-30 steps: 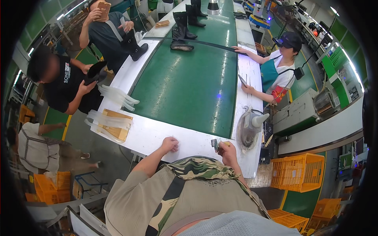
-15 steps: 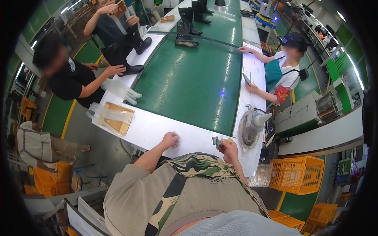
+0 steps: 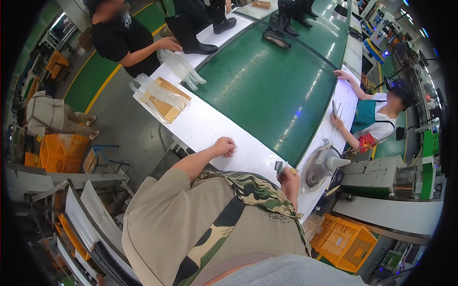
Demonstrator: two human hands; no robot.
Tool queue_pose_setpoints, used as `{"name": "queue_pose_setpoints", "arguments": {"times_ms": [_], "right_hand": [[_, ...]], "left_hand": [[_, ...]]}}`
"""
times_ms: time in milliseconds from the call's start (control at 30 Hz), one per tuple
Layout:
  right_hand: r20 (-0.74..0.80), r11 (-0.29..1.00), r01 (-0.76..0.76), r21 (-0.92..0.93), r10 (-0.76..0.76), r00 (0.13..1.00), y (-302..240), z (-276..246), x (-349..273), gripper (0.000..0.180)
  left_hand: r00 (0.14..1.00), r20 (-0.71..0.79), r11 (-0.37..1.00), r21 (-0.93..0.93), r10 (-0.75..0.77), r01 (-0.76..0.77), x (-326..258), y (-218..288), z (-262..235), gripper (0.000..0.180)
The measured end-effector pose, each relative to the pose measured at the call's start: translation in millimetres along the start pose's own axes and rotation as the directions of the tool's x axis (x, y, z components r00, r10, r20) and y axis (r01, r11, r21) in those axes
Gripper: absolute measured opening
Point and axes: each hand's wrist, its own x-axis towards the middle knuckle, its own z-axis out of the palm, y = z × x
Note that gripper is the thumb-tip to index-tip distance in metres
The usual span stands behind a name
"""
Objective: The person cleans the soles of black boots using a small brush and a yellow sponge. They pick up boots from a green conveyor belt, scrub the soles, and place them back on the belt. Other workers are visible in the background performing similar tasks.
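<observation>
My left hand [image 3: 224,147] rests on the white worktop [image 3: 210,121], fingers curled in with nothing visible in them. At the same worktop's right end, my right hand [image 3: 289,179] is closed around a small brush-like tool [image 3: 278,166] with a dark grey-green head and a yellowish part by the fingers. Its exact kind is too small to tell. Just right of that hand stands a clear plastic squeeze bottle [image 3: 318,164] with a pale conical nozzle. Farther left, clear plastic strips [image 3: 160,93] lie over wooden pieces [image 3: 170,110].
A green conveyor belt [image 3: 267,90] runs away beyond the worktop, with black boots [image 3: 285,19] at its far end. One co-worker [image 3: 125,38] handles a black boot [image 3: 188,38] at left; another [image 3: 377,112] holds a flat grey object at right. An orange crate [image 3: 344,243] stands lower right.
My view has turned left, so the belt and co-workers appear shifted right and tilted. My left hand stays curled on the worktop; my right still holds the brush-like tool.
</observation>
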Motion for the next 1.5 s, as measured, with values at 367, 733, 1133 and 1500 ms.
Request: {"name": "queue_pose_setpoints", "arguments": {"times_ms": [367, 733, 1133, 1500], "right_hand": [[0.005, 1.0, -0.014, -0.006, 0.014, 1.0, -1.3, 1.6, 3.4, 0.013], [-0.039, 1.0, -0.007, 0.01, 0.007, 0.999, -0.9, 4.2, 2.9, 0.017], [-0.044, 1.0, -0.002, 0.008, 0.003, 0.999, -1.5, 3.5, -1.1, 0.018], [-0.025, 1.0, -0.003, 0.014, 0.003, 1.0, -0.6, 0.7, -0.4, 0.019]], "left_hand": [[1.0, 0.009, 1.0, -0.011, -0.009, 0.009, 0.2, 1.7, -0.4, 0.019], [1.0, 0.01, 1.0, -0.005, -0.02, 0.02, 5.7, -2.1, -0.1, 0.018], [1.0, 0.006, 1.0, -0.003, -0.019, 0.019, 5.9, -1.6, 1.1, 0.018], [1.0, 0.008, 1.0, -0.006, -0.015, 0.015, 4.3, -1.1, 1.8, 0.018]]}}
